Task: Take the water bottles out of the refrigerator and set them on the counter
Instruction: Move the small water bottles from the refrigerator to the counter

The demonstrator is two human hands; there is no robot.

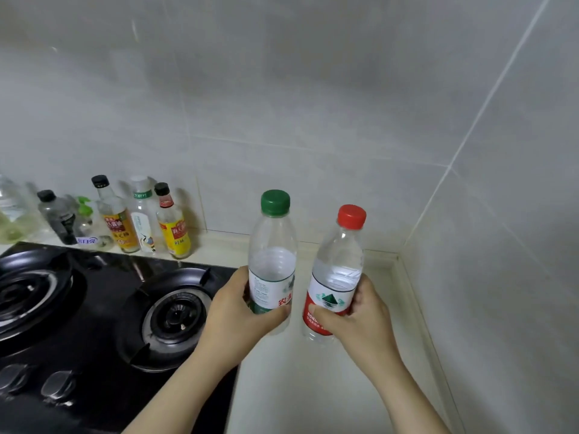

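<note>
Bottles were in both hands. The left hand (pixel 238 311) gripped the green-cap bottle (pixel 272 245) around its white label, thumb across the front and fingers curled behind. The right hand (pixel 360 317) gripped the red-cap bottle (pixel 340 255) around its red label, thumb on the front. Both bottles stood nearly upright, the red-cap one leaning slightly to the right. They were side by side with a small gap between them, each partly filled with clear water. They were over the pale worktop (pixel 297 386), just right of the black stove (pixel 94 308), near the corner of the tiled walls. Whether their bases touched the worktop could not be told. Sauce bottles (pixel 144 214) stood in a row behind the stove, well apart from the hands.
</note>
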